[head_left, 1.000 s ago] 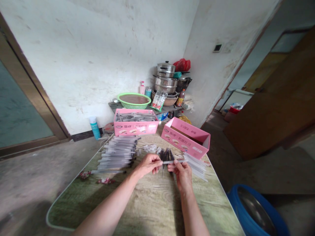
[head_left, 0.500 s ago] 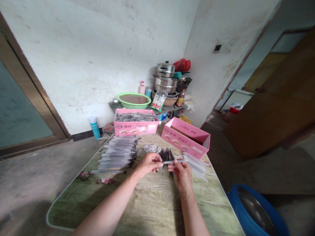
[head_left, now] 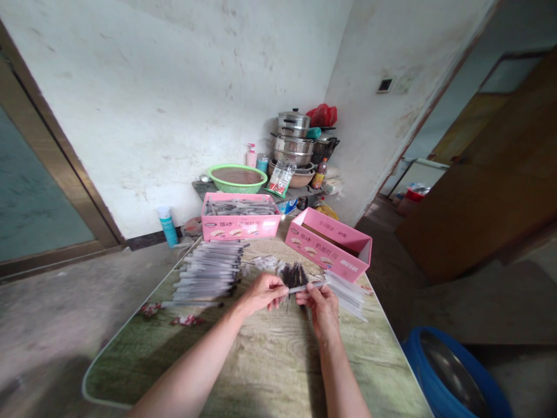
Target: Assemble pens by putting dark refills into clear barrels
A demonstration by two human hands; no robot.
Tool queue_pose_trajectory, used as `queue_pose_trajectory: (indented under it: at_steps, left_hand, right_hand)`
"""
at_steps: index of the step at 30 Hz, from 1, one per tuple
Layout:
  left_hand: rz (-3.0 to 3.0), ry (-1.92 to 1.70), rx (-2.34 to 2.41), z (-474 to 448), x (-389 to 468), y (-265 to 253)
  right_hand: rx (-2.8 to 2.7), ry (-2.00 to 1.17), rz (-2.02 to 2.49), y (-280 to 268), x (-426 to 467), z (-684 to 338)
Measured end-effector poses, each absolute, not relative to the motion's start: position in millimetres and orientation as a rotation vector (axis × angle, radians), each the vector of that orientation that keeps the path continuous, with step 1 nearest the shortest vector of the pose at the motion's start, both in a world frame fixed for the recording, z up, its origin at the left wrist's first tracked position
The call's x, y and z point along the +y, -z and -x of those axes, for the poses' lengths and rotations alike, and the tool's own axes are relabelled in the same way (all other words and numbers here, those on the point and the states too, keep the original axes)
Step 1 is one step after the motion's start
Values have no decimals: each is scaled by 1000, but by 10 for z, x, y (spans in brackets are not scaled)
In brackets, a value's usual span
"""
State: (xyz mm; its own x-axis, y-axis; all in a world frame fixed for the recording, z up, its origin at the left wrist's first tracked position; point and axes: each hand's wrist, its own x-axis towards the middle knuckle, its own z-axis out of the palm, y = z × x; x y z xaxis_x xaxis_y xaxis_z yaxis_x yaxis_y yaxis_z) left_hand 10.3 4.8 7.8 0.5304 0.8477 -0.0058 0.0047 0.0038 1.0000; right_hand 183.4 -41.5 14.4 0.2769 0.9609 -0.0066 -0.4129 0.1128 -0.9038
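A slim translucent pen-like tube (head_left: pixel 297 288) is held between both hands above the table, its right end slightly higher. My left hand (head_left: pixel 266 291) pinches the tube's left end, with the fingers closed. Around its right part close the thumb and fingers of my right hand (head_left: pixel 321 302). Just behind the tube lies a bunch of thin black pieces (head_left: pixel 294 274), partly hidden by the hands. Small white pieces (head_left: pixel 265 262) lie behind my left hand. Rows of translucent tubes with dark ends (head_left: pixel 209 270) are at the left, and clear tubes (head_left: pixel 348 296) lie right of my right hand.
A pink box (head_left: pixel 241 228) filled with thin tubes and another pink box (head_left: pixel 335 251) stand at the table's (head_left: pixel 270 366) far edge. Behind them, a shelf holds a green basin (head_left: pixel 237 187) and stacked pots (head_left: pixel 293 139). A blue tub (head_left: pixel 452 371) stands at the right.
The tube has tilted slightly, its right end rising. Both hands have shifted only a little and keep hold of it; the things on the table look unmoved.
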Motion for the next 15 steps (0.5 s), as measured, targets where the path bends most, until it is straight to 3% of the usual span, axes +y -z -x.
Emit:
queue_pose_trajectory:
  at_steps: [6, 10, 15]
  left_hand:
    - [-1398, -1050, 952, -57, 150, -44]
    - [-1745, -1263, 1215, 29, 250, -1]
    - [-2352, -1102, 1144, -63, 286, 46]
  right_hand:
    - [-650, -1143, 933, -120, -408, -1922]
    - [-646, -1125, 922, -109, -400, -1963]
    - [-676, -1158, 968, -145, -416, -1926]
